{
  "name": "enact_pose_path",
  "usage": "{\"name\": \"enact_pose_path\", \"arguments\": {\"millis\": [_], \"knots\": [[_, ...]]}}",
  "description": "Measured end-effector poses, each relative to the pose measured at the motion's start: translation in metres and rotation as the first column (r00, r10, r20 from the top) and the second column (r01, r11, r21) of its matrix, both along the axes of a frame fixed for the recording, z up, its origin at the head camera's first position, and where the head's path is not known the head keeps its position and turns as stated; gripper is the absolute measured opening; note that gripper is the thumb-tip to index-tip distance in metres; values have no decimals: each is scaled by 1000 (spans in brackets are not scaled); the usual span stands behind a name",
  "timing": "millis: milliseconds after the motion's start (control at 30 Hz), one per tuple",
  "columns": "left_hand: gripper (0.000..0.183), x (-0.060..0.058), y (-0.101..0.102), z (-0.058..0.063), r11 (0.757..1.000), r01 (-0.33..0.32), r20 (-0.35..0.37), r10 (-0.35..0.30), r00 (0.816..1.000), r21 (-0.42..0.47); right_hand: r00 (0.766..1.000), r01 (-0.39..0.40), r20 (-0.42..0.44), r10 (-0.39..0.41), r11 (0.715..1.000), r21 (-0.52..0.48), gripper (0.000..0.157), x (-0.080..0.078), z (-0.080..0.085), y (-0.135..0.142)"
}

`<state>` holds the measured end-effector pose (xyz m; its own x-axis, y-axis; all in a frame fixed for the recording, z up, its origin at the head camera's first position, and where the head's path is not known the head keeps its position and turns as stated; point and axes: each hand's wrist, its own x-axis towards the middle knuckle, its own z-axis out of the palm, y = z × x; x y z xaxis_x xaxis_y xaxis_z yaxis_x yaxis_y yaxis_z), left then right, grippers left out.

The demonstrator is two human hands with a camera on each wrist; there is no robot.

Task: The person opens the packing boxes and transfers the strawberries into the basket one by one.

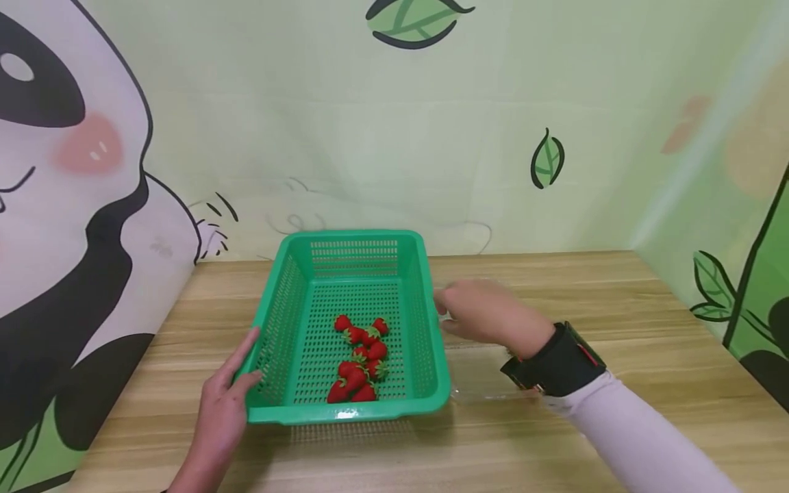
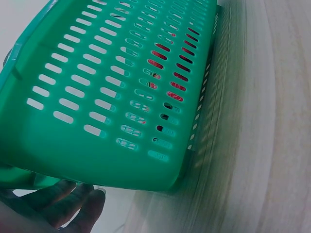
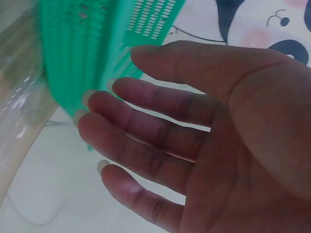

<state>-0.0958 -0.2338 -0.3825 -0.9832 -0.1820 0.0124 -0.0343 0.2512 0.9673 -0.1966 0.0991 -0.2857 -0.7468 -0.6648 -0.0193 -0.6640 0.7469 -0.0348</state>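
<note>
A green plastic basket (image 1: 345,413) with slotted walls stands on the wooden table, holding several red strawberries (image 1: 354,378) with green tops, grouped towards its front right. My left hand (image 1: 224,404) grips the basket's left rim near the front corner, thumb over the inner side. In the left wrist view its fingers (image 2: 73,206) curl by the rim. My right hand (image 1: 483,311) is just beside the right rim, above a clear plastic container (image 1: 483,376). Nothing lies in that hand; the right wrist view shows its fingers (image 3: 141,150) loosely bent and apart.
The wooden tabletop (image 1: 647,383) runs back to a pale green backdrop (image 1: 296,123) with leaf drawings. A large cartoon panda covers the backdrop's left side. A black band (image 1: 557,363) circles my right wrist.
</note>
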Motion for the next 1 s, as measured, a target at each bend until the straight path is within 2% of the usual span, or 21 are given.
{"name": "enact_pose_path", "arguments": {"millis": [167,400,567,767,1000], "knots": [[52,1,-2,-1,1000,2,-5,-2,1000,4,1000,-11,-4,11,1000,12,7,-2,-8,17],[53,1,-2,-2,1000,2,17,-2,1000,10,999,1,52,-5,998,67,10,0,-15,35],[53,0,-3,-2,1000,9,28,-10,1000,25,998,-4,61,-2,995,101,13,1,-20,47],[53,0,-3,-2,1000,2,39,-3,999,17,994,51,89,-65,987,149,18,4,-32,61],[52,-1,-2,-2,1000,13,14,-13,1000,14,998,42,28,-50,968,249,21,4,-48,76]]}}
